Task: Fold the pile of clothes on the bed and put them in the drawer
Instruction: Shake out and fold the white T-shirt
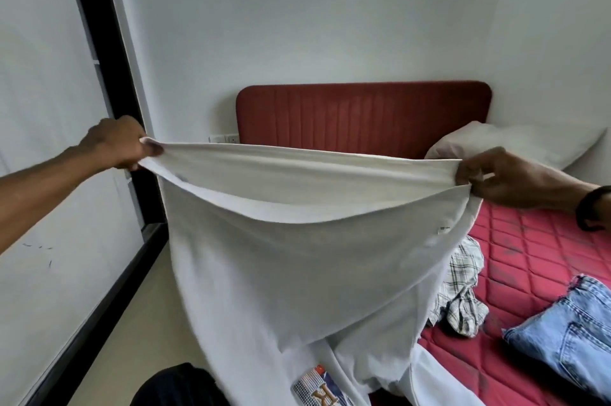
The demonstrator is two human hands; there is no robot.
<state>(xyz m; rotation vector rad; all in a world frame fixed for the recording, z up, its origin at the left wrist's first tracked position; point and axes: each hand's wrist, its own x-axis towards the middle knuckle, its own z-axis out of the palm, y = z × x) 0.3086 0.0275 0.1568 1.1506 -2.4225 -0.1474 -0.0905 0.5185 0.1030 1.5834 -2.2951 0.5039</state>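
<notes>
Left hand (117,144) at mid-left of frame pinches one corner of a white shirt (281,260), fingers curled tight round the hem. Right hand (492,179) at mid-right pinches the opposite corner, thumb and fingers clamped on the cloth. Dark band (591,207) on the right wrist. Shirt is stretched between both hands across the frame centre, hem open like a mouth, body hanging down toward the bottom edge. A printed patch (319,389) with stripes and a letter shows on the cloth at bottom centre.

Bed (542,260) with red quilted mattress fills the right side. On it, just right of the hanging shirt, lies a crumpled plaid shirt (461,293). Jeans (568,336) in light blue lie at lower right, apart from the plaid shirt. More white cloth (433,382) lies at the bed's near edge, bottom centre-right. Pillow (515,142) sits at the upper right against a red headboard (360,114). Wall socket (224,138) left of the headboard. White wardrobe (49,141) with black frame takes the left side. Dark shape (178,385) at bottom left, cannot tell what it is.
</notes>
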